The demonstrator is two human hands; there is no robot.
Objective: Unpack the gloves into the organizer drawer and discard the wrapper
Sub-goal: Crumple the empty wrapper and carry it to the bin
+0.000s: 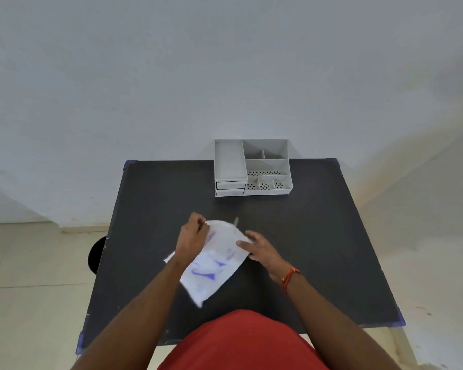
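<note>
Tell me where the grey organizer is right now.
In the head view, the grey organizer stands at the table's far edge, against the wall and slightly right of centre, well beyond both hands and the glove packet they hold.

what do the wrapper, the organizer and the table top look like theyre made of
Wrapper: thin paper or paper-backed film, matte white with blue print; it bends and creases between the left hand and right hand.
Organizer: probably moulded plastic, matte light grey, with thin rigid walls and perforated floors.
Table: dark matte top, maybe laminate or a mat; unclear. Blue tape at the corners.
</note>
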